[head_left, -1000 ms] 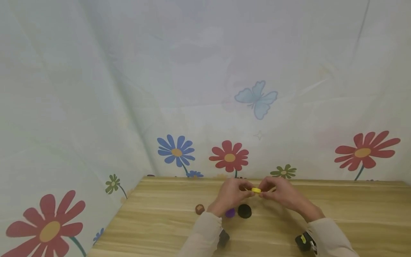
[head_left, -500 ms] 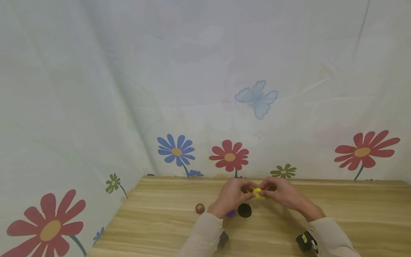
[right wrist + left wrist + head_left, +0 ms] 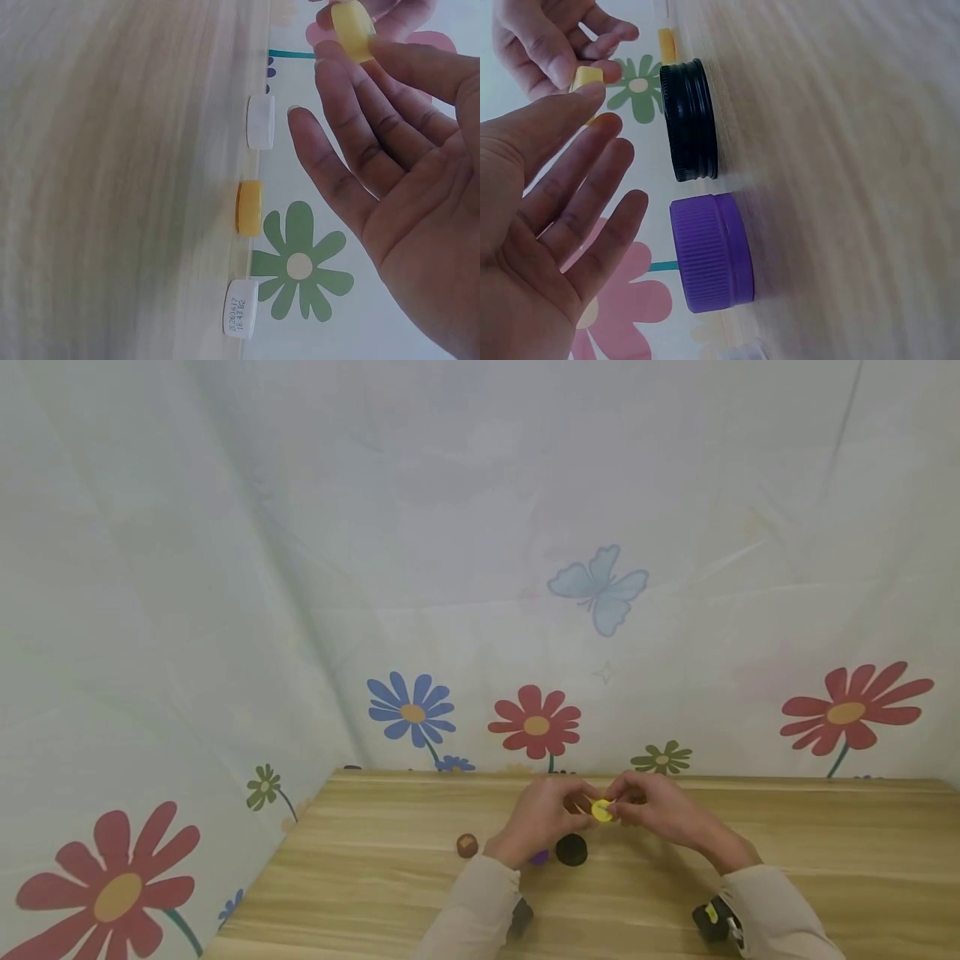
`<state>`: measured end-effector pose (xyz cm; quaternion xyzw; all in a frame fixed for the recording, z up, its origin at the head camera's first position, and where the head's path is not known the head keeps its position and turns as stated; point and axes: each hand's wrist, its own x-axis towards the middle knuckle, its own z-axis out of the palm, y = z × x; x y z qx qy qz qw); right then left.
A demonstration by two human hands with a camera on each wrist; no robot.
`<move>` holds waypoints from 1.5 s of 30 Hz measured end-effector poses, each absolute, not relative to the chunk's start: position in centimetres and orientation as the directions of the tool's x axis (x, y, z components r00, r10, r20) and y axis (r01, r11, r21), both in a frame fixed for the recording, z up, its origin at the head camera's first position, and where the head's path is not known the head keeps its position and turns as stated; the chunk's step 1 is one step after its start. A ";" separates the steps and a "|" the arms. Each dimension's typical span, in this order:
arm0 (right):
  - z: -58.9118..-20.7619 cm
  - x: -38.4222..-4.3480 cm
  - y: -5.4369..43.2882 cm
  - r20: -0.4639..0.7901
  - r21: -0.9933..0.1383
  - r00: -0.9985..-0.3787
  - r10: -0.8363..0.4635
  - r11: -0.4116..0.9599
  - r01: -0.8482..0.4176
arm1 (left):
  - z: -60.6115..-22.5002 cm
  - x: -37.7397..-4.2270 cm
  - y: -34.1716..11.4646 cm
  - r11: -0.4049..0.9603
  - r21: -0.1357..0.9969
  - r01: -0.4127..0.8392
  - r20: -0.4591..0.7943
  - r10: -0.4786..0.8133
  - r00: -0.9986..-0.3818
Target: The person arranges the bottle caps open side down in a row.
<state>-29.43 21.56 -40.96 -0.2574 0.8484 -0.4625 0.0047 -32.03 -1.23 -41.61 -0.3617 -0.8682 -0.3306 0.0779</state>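
Observation:
A small yellow bottle cap (image 3: 602, 811) is held above the table between both hands, its round face turned toward the head camera. My left hand (image 3: 542, 814) pinches it from one side with thumb and index finger; the other fingers spread loosely in the left wrist view. From the opposite side my right hand (image 3: 663, 810) pinches the same cap (image 3: 352, 30) by thumb and fingertips. Below the left hand stand a black cap (image 3: 690, 120) and a ribbed purple cap (image 3: 712, 253), side by side. In the head view the left wrist partly covers the purple one.
A brown cap (image 3: 467, 846) lies left of the left wrist. The right wrist view shows a white cap (image 3: 261, 121), an orange cap (image 3: 250, 208) and a printed white cap (image 3: 241, 309) in a row on the wooden table (image 3: 390, 893). Behind hangs a flowered curtain (image 3: 480, 568).
Between the fingers the yellow cap has turned from edge-on to showing its round face. Both hands have stayed nearly in place, shifting only slightly.

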 end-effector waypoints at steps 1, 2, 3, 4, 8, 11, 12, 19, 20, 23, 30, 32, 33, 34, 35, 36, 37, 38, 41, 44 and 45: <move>-41.0 -29.4 21.6 0.229 -0.787 -0.866 -0.445 0.439 -0.433 | -41.6 -32.0 -1.2 0.520 0.520 0.678 0.372 0.577 -0.727; -41.0 -29.5 21.6 0.228 -0.787 -0.864 -0.449 0.438 -0.435 | -41.7 -32.0 -1.2 0.520 0.520 0.678 0.371 0.577 -0.728; -41.0 -29.5 21.6 0.229 -0.786 -0.860 -0.456 0.436 -0.440 | -41.7 -32.1 -1.2 0.522 0.518 0.678 0.370 0.577 -0.728; -41.0 -29.5 21.7 0.234 -0.780 -0.854 -0.465 0.435 -0.451 | -41.7 -32.1 -1.2 0.523 0.516 0.679 0.370 0.578 -0.727; -41.1 -29.7 21.8 0.246 -0.764 -0.831 -0.499 0.428 -0.483 | -41.8 -32.2 -1.1 0.529 0.507 0.680 0.362 0.586 -0.725; -41.2 -29.7 21.8 0.249 -0.765 -0.818 -0.518 0.413 -0.494 | -41.8 -32.2 -1.0 0.543 0.507 0.669 0.339 0.588 -0.734; -41.2 -29.7 21.9 0.250 -0.765 -0.814 -0.524 0.409 -0.497 | -41.9 -32.2 -1.0 0.549 0.506 0.666 0.332 0.589 -0.737; -41.5 -29.9 21.8 0.228 -0.771 -0.809 -0.541 0.407 -0.490 | -41.8 -32.1 -0.8 0.582 0.493 0.647 0.295 0.588 -0.753; -41.5 -29.8 21.8 0.223 -0.772 -0.810 -0.542 0.409 -0.487 | -41.9 -32.1 -0.7 0.588 0.488 0.645 0.290 0.588 -0.755; -41.5 -29.8 21.8 0.203 -0.773 -0.814 -0.544 0.422 -0.474 | -41.9 -32.0 -0.7 0.606 0.473 0.640 0.277 0.587 -0.761; -42.0 -29.8 21.7 0.176 -0.767 -0.811 -0.557 0.439 -0.468 | -42.1 -31.7 -0.3 0.636 0.471 0.611 0.217 0.588 -0.779; -42.1 -29.8 21.6 0.177 -0.764 -0.809 -0.561 0.440 -0.472 | -42.1 -31.6 -0.3 0.642 0.472 0.604 0.202 0.588 -0.783; -42.2 -29.8 21.6 0.181 -0.762 -0.805 -0.565 0.437 -0.478 | -42.1 -31.6 -0.2 0.645 0.466 0.606 0.199 0.590 -0.782; -42.2 -29.8 21.6 0.180 -0.760 -0.804 -0.567 0.438 -0.479 | -42.1 -31.5 -0.2 0.648 0.458 0.608 0.198 0.593 -0.781; -42.3 -29.9 21.6 0.182 -0.758 -0.801 -0.571 0.438 -0.484 | -42.2 -31.5 -0.2 0.651 0.449 0.612 0.197 0.596 -0.779; -42.4 -29.9 21.6 0.182 -0.754 -0.800 -0.571 0.441 -0.487 | -42.2 -31.4 -0.1 0.653 0.443 0.614 0.196 0.597 -0.777; -42.4 -29.9 21.6 0.182 -0.750 -0.799 -0.572 0.445 -0.489 | -42.2 -31.4 -0.1 0.655 0.435 0.618 0.197 0.600 -0.775; -42.5 -29.9 21.6 0.183 -0.744 -0.799 -0.572 0.451 -0.493 | -42.2 -31.3 0.0 0.658 0.431 0.618 0.194 0.601 -0.775; -42.6 -29.9 21.7 0.184 -0.729 -0.799 -0.572 0.466 -0.501 | -42.1 -31.1 0.1 0.662 0.440 0.607 0.182 0.596 -0.782; -42.8 -30.0 21.7 0.190 -0.720 -0.795 -0.576 0.469 -0.512 | -42.0 -31.0 0.2 0.672 0.445 0.591 0.168 0.586 -0.793; -42.9 -30.1 21.7 0.191 -0.719 -0.794 -0.577 0.469 -0.513 | -42.0 -31.0 0.3 0.677 0.444 0.587 0.163 0.584 -0.796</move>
